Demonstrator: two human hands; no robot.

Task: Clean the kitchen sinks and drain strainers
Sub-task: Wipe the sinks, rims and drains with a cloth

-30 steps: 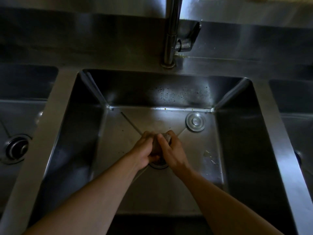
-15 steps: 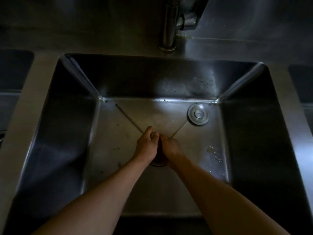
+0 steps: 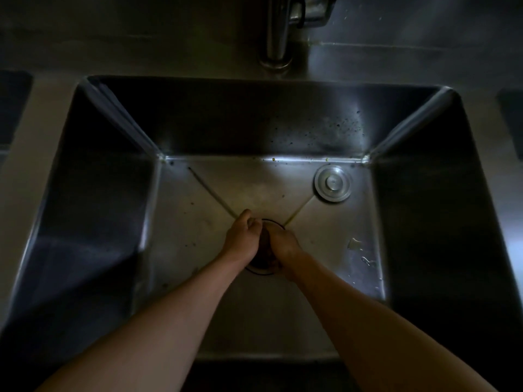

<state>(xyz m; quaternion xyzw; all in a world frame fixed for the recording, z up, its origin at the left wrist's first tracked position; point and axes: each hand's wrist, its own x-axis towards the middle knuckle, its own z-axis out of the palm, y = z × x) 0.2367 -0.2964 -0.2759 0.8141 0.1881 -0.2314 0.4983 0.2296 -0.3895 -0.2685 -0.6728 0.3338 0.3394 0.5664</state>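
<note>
Both hands are sinking lower into the drain point(image 3: 261, 271) now: left hand point(image 3: 240, 241) and right hand point(image 3: 283, 247) curling tight around the dark strainer point(image 3: 264, 244).

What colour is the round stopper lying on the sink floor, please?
Silver metal stopper, clearest in the head view.

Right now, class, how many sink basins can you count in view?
3: the middle sink holding both hands, plus dark slivers of a left basin and a right basin at the frame edges.

Steel sink point(image 3: 119, 210), speckled; drain strainer point(image 3: 264, 250) mid-floor, seemingly gripped by hands.
</note>
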